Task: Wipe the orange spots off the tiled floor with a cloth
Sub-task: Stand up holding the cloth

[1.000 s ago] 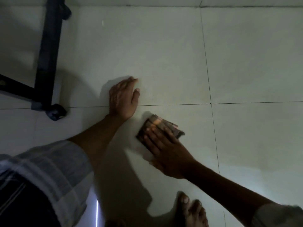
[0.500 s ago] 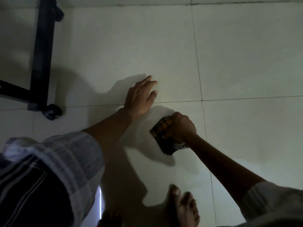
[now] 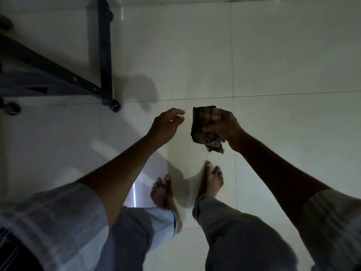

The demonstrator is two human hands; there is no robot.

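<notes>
My right hand [image 3: 222, 124] grips a dark, folded checked cloth [image 3: 201, 126] and holds it in the air above the pale tiled floor [image 3: 283, 65]. A frayed corner of the cloth hangs down below my fist. My left hand [image 3: 168, 124] hovers just left of the cloth, fingers loosely curled and apart, holding nothing. Both hands are off the floor. No orange spots show on the tiles in this dim light.
A black metal frame on castor wheels [image 3: 105, 55] stands at the upper left, its nearest wheel [image 3: 114, 106] close to my left hand. My two bare feet [image 3: 212, 178] and trouser legs fill the lower middle. Tile joints cross just above my hands.
My right hand lifted the cloth off the floor. My left hand came up from the tile too. The view rose, so my legs and feet now show.
</notes>
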